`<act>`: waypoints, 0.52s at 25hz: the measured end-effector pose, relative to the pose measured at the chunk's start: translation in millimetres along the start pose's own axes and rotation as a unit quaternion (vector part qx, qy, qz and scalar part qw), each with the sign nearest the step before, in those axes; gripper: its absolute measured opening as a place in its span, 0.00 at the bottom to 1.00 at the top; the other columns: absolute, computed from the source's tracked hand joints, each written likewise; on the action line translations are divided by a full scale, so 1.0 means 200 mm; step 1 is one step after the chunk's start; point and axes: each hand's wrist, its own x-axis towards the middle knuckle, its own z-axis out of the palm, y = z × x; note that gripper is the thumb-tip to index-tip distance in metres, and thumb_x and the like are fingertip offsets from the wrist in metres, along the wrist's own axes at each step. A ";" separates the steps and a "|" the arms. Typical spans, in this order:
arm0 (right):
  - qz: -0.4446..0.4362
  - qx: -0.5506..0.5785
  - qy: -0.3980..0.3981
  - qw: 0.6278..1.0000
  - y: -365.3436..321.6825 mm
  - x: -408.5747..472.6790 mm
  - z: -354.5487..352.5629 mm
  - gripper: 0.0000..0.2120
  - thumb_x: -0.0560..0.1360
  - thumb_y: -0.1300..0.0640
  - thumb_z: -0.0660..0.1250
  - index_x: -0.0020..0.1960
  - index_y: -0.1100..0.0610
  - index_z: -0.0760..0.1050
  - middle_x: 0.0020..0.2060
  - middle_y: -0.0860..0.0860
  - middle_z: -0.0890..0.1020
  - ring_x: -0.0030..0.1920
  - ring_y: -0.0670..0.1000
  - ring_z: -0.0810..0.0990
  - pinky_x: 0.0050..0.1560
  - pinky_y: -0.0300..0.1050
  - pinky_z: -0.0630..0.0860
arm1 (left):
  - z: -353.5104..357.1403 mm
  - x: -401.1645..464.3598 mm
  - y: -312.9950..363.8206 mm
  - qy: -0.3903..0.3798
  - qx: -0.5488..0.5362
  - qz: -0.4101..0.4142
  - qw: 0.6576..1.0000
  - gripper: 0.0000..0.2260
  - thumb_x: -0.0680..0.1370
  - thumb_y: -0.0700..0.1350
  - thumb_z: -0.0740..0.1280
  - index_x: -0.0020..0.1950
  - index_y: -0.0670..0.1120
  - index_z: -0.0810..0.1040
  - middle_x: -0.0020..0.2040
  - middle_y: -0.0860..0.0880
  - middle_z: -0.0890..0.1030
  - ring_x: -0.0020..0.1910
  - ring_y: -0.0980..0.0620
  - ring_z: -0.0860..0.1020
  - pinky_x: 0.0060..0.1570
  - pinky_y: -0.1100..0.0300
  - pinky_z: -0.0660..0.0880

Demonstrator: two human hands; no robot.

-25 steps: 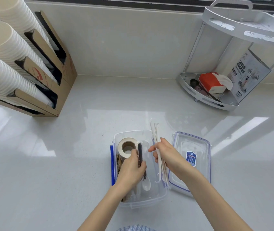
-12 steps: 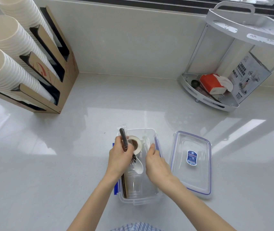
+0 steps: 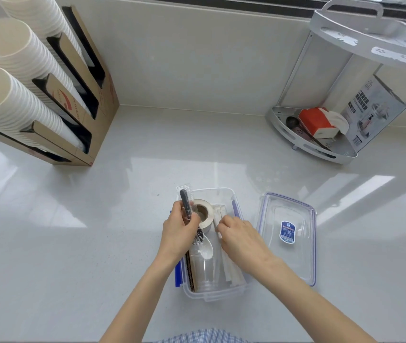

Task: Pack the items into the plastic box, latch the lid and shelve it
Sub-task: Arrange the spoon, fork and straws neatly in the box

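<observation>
Tightly, left hand fingers gripping wrapped cutlery

Lid right of box; tape roll inside.

lid: clear, blue-rimmed (blue label) | spoon: white | cups: white

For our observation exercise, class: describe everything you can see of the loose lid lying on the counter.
The lid is a clear plastic rectangle with rounded corners, a bluish-purple seal line round its rim and a small blue label near its middle. It lies flat on the pale counter, just right of the open plastic box, apart from both hands. Nothing rests on it. Which face is up cannot be told.
</observation>
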 end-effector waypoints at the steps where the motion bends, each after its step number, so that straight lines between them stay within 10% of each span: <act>1: -0.041 -0.020 -0.012 0.999 0.03 0.00 0.01 0.15 0.75 0.63 0.57 0.62 0.60 0.70 0.61 0.55 0.73 0.65 0.56 0.68 0.67 0.48 0.60 | 0.00 0.00 0.00 -0.001 0.001 0.000 1.000 0.06 0.75 0.40 0.59 0.50 0.48 0.70 0.37 0.50 0.75 0.34 0.53 0.71 0.34 0.66 0.69; 6: -0.132 -0.109 -0.068 0.983 0.09 0.00 0.04 0.20 0.72 0.60 0.64 0.64 0.58 0.71 0.65 0.54 0.72 0.74 0.52 0.57 0.69 0.51 0.27 | 0.00 0.01 0.01 -0.007 -0.002 -0.002 1.000 0.08 0.75 0.40 0.59 0.52 0.48 0.70 0.35 0.51 0.75 0.32 0.55 0.71 0.26 0.74 0.67; 13: -0.125 -0.118 -0.065 0.983 0.09 0.01 0.02 0.17 0.72 0.64 0.60 0.61 0.59 0.72 0.57 0.55 0.76 0.61 0.56 0.73 0.68 0.51 0.28 | 0.00 0.00 0.02 -0.020 -0.003 0.000 1.000 0.06 0.75 0.40 0.60 0.51 0.47 0.70 0.39 0.47 0.77 0.38 0.50 0.74 0.37 0.62 0.71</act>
